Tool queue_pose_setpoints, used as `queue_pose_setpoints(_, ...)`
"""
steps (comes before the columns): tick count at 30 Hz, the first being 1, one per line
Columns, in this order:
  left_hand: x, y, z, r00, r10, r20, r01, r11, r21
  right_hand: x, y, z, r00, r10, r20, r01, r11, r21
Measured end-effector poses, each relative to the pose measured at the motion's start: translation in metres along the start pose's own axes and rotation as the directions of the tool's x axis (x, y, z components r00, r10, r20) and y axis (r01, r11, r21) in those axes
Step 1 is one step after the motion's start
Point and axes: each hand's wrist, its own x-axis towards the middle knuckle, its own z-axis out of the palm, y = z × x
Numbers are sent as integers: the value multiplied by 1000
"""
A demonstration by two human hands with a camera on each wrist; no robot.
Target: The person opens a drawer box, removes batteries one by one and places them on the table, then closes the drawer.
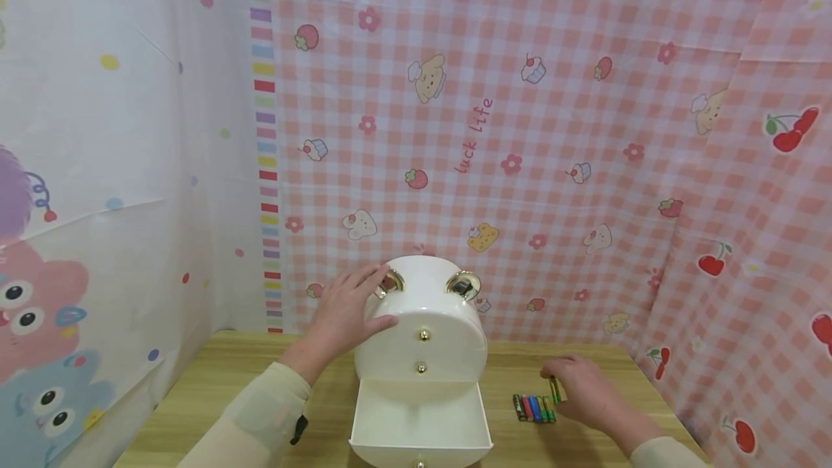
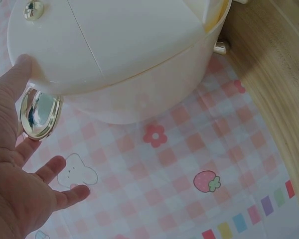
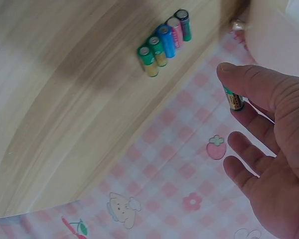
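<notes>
A white storage box (image 1: 390,352) with gold knobs and two gold-rimmed ears stands on the table, its bottom drawer (image 1: 419,414) pulled out. My left hand (image 1: 344,313) rests against the box's upper left side, thumb on the front edge. Its other fingers spread loosely by the gold ear (image 2: 40,113) and hold nothing. Over the table to the box's right, my right hand (image 1: 588,392) pinches a green and gold battery (image 3: 233,98) between thumb and index finger. Close by lies a side-by-side row of several batteries (image 1: 534,409), coloured green-gold, blue, pink and dark green.
The wooden table (image 1: 214,388) reaches back to a pink checked cloth (image 1: 559,121) hung behind the box. A white patterned cloth (image 1: 130,165) hangs on the left. Beside the left sleeve is a small black item (image 1: 299,429), partly hidden.
</notes>
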Motion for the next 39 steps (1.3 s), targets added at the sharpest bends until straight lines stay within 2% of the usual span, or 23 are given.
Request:
queue_pose_setpoints(16, 0, 1, 0, 1000, -6, 5, 6, 1000, 4, 1, 18, 4, 992, 112, 65, -115, 993, 31)
queue_pose_setpoints(23, 1, 1, 1, 1000, -15, 7, 15, 1000, -11, 6, 24, 11, 983, 118, 139, -128, 989, 67)
queue_pose_setpoints(30, 0, 1, 1, 1000, -13, 23, 13, 1000, -24, 13, 27, 19, 965, 141, 220, -172, 977, 127)
queue_pose_setpoints(39, 1, 0, 0, 999, -19, 26, 19, 1000, -25, 17, 32, 27, 958, 162, 238, -203, 966, 159)
